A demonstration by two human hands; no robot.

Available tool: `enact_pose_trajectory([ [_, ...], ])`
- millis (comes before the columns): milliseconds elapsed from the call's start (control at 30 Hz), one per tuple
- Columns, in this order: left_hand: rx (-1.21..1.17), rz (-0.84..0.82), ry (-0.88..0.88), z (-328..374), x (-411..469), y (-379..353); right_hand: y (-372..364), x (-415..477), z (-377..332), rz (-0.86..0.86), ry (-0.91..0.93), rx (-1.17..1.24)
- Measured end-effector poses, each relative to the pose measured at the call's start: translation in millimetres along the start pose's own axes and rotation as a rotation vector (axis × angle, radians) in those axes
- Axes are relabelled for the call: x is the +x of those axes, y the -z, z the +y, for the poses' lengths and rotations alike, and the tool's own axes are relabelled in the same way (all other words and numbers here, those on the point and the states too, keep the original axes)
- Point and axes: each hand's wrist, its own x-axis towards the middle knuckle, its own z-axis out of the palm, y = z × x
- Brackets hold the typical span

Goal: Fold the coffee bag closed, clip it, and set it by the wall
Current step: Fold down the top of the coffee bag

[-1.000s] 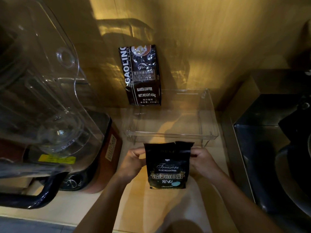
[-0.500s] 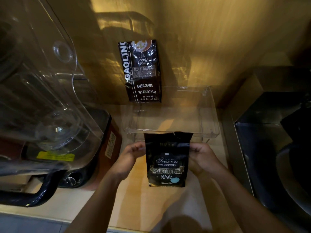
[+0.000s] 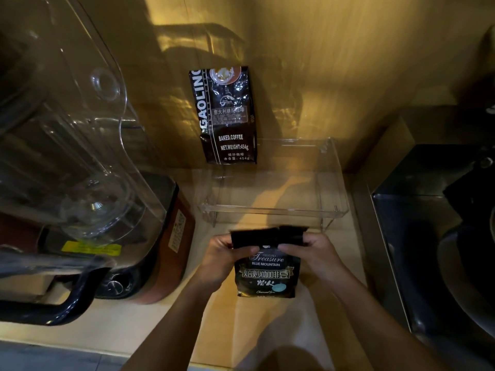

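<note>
You are in a kitchen. You stand at a wooden counter (image 3: 166,325) by a wooden wall (image 3: 348,62). A big blender (image 3: 80,183) with a clear jug sits to your left. A dark metal sink (image 3: 428,250) is on your right. A bag of coffee (image 3: 227,116) leans on the wall, and a clear plastic tray (image 3: 273,210) sits in front of it.

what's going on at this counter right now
A person is holding a small black Blue Mountain coffee bag upright over the wooden counter, left hand and right hand pinching its top corners and bending the top strip over. No clip is visible. A bigger Gaoling coffee bag stands against the wall, beside a clear plastic tray, with a blender to the left.
</note>
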Motion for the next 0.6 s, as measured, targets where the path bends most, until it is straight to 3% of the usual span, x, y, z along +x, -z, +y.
enact_pose_trajectory([
  [267,0.081,0.006,-0.017,10,3,-3,-3,2,-2,0.004,0.043,0.047],
  [400,0.117,0.121,-0.032,22,2,-3,-8,0,-1,0.024,0.085,0.070],
  [600,0.180,0.210,0.170,33,-4,-11,-14,2,2,0.145,0.088,0.033],
])
